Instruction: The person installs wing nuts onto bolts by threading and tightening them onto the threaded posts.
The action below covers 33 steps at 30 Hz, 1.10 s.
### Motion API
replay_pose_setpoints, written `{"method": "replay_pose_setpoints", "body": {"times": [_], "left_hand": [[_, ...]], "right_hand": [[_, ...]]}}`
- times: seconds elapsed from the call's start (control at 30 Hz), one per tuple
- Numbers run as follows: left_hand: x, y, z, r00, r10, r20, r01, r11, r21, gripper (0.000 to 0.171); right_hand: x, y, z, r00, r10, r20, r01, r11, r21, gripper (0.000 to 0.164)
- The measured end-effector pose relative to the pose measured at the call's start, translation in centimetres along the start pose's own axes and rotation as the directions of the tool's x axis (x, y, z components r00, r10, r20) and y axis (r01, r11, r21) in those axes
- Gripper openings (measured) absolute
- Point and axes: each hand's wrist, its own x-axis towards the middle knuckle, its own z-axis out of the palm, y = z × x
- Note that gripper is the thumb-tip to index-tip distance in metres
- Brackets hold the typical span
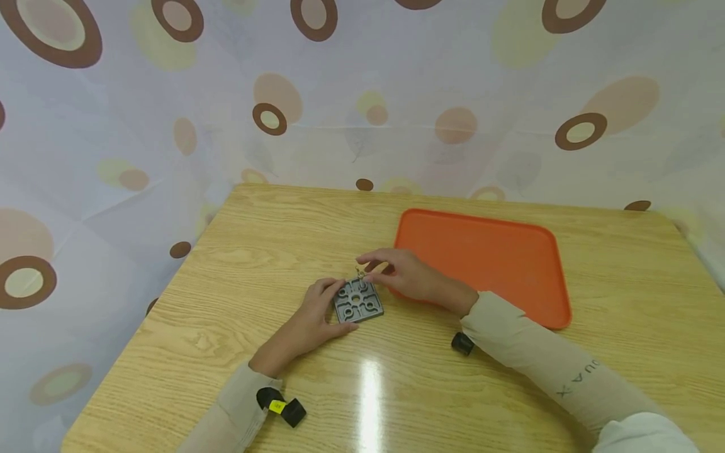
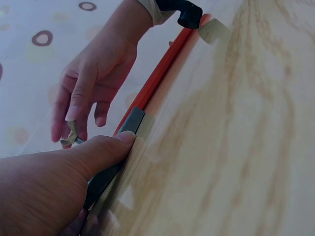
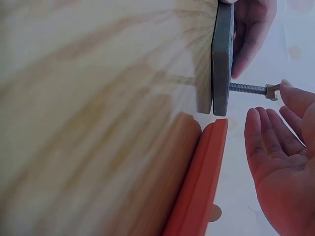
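Note:
A grey square metal plate (image 1: 358,308) with several round sockets lies on the wooden table. My left hand (image 1: 310,324) grips it from the left, thumb along the near edge and fingers at the far corner. From the plate's far right socket a threaded wing screw (image 3: 248,88) stands upright, its shank partly exposed. My right hand (image 1: 410,277) pinches the screw's winged head (image 3: 271,92) between thumb and forefinger, the other fingers loosely bent. In the left wrist view, the left thumb (image 2: 106,152) presses on the plate's edge.
Just right of the plate lies an orange-red tray (image 1: 481,258), partly under the right forearm. The wooden table (image 1: 272,239) meets a patterned cloth (image 1: 351,75) behind and at the left. A black wrist device (image 1: 280,406) sits by the left cuff, another (image 1: 462,343) by the right.

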Motion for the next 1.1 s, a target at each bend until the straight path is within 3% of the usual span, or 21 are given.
{"method": "replay_pose_setpoints", "body": {"times": [0.57, 1.1], "left_hand": [[-0.06, 0.01, 0.03, 1.000, -0.013, 0.007, 0.013, 1.000, -0.004, 0.087], [-0.04, -0.06, 0.04, 1.000, -0.007, 0.010, 0.007, 1.000, -0.004, 0.086]], "right_hand": [[0.31, -0.06, 0.46, 1.000, 0.019, 0.010, -0.019, 1.000, 0.019, 0.036], [-0.38, -0.10, -0.10, 0.999, 0.030, -0.042, -0.030, 0.999, -0.019, 0.028]]}}
